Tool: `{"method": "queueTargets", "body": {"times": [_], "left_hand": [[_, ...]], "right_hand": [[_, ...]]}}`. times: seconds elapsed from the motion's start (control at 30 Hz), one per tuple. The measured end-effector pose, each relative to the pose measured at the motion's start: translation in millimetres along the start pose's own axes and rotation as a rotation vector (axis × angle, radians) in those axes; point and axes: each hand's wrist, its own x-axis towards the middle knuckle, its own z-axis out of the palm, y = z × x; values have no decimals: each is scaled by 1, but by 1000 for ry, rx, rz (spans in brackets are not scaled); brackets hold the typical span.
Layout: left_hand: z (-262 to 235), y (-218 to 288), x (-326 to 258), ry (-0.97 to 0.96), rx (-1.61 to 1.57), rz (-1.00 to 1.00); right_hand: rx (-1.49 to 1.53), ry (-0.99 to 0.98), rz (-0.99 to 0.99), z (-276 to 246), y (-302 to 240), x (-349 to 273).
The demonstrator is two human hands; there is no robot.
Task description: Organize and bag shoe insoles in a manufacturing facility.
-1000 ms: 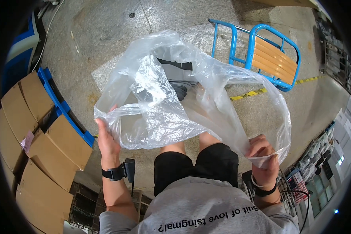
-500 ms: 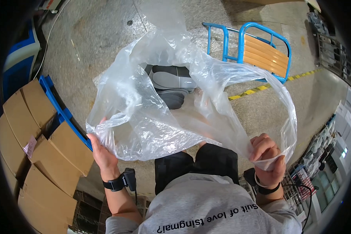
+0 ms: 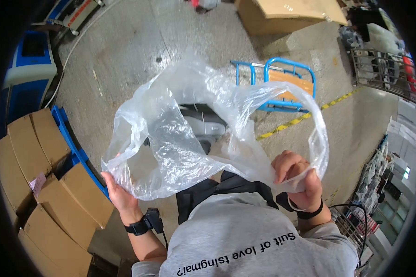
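Here, my left hand (image 3: 122,199) grips bag (image 3: 185,157) at eight o'clock, right hand (image 3: 309,190) at four; long axis nine-to-three, neither nearer.

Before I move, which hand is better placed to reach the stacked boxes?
Left, probably: the left hand is nearer the boxes, the right hand farther across. Both hold the plastic bag, though.

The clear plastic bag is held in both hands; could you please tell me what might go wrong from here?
The plastic bag could tear where the right hand pinches its rim. Its folds droop between that hand and the left hand, so they might snag on the grey bundle visible through the opening.
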Motion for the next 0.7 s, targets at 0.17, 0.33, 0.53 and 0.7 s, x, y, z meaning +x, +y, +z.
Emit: {"method": "queueTargets", "body": {"times": [0.17,0.33,0.53,0.7], "left_hand": [[42,40,1,-61,-95,40],[70,90,36,-178,-103,177],[192,178,63,-406,7,305],[292,285,77,-692,146,457]], "right_hand": [[226,-64,84,2,-35,11],[324,-119,-115,19,-61,43],[494,-232,-346,-29,-137,122],[388,-293,-863,-57,-288,168]]}}
